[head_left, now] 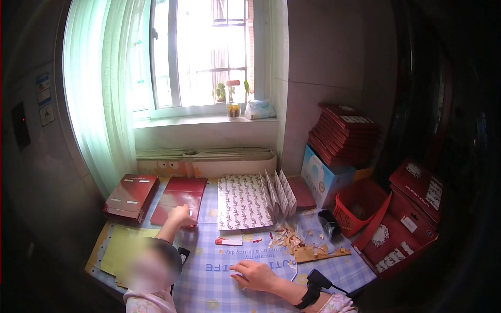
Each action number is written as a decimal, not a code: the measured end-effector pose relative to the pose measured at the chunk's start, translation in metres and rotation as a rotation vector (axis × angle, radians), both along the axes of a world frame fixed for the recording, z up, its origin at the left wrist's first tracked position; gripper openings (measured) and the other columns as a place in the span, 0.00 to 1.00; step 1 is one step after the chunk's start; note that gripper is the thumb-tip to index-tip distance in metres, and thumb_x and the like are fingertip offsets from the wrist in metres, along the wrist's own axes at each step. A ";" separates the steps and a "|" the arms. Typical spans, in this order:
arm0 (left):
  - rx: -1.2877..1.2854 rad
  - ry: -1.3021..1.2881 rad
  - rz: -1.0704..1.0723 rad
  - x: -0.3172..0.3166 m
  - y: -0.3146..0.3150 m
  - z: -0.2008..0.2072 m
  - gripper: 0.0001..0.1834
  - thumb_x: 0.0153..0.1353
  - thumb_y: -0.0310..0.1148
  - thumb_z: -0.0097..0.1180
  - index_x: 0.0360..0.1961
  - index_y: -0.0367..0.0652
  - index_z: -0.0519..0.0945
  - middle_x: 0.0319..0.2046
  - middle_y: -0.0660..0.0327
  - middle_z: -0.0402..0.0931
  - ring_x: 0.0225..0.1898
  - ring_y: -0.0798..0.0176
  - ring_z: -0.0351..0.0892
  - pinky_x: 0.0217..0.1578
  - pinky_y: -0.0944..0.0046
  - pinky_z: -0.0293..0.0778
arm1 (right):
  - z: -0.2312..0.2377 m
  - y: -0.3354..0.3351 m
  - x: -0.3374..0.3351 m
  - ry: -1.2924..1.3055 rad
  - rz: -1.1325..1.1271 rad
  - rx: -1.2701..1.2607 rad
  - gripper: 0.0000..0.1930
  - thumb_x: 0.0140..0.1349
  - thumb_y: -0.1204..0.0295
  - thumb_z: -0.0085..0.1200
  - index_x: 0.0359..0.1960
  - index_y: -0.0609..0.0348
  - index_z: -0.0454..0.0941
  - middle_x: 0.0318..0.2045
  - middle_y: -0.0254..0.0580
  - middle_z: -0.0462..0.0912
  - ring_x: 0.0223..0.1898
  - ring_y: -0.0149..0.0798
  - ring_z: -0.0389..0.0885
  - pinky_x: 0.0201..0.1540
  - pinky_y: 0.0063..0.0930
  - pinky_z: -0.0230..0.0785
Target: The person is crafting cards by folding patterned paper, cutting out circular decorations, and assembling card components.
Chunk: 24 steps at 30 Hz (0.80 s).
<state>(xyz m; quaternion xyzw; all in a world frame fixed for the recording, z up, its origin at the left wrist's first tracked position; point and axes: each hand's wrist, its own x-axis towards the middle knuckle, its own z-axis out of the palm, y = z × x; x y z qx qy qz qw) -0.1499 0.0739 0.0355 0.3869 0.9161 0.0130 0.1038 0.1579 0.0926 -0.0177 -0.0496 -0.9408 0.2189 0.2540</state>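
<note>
Plainly, from where I stand, the table bears patterned paper; left of that paper lies the red folder, flat, probably light, stiff and slick, best held by opposite edges. At its near edge sits the left hand; whether it grips, I can't tell. Nearer than the paper is the right hand, fingers loosely apart, with slips between.
</note>
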 end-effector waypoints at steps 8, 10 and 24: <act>-0.070 0.066 -0.132 0.017 0.005 0.008 0.20 0.48 0.42 0.52 0.38 0.38 0.76 0.38 0.50 0.76 0.42 0.51 0.76 0.43 0.59 0.71 | 0.003 -0.001 0.002 -0.017 -0.006 -0.011 0.10 0.56 0.63 0.49 0.36 0.52 0.75 0.28 0.35 0.76 0.29 0.39 0.77 0.27 0.29 0.71; 0.000 0.169 -0.237 0.012 0.006 -0.011 0.16 0.51 0.34 0.44 0.37 0.34 0.75 0.31 0.45 0.77 0.35 0.46 0.77 0.37 0.54 0.73 | 0.004 -0.002 0.001 -0.010 0.002 -0.012 0.10 0.56 0.63 0.49 0.36 0.52 0.75 0.28 0.35 0.76 0.29 0.39 0.77 0.27 0.29 0.71; 0.718 0.625 -0.408 0.036 -0.084 0.066 0.17 0.51 0.25 0.45 0.44 0.39 0.71 0.28 0.51 0.75 0.24 0.49 0.77 0.25 0.58 0.75 | -0.001 0.003 -0.005 0.058 -0.022 -0.521 0.14 0.57 0.65 0.51 0.42 0.58 0.73 0.32 0.42 0.78 0.29 0.35 0.78 0.32 0.26 0.71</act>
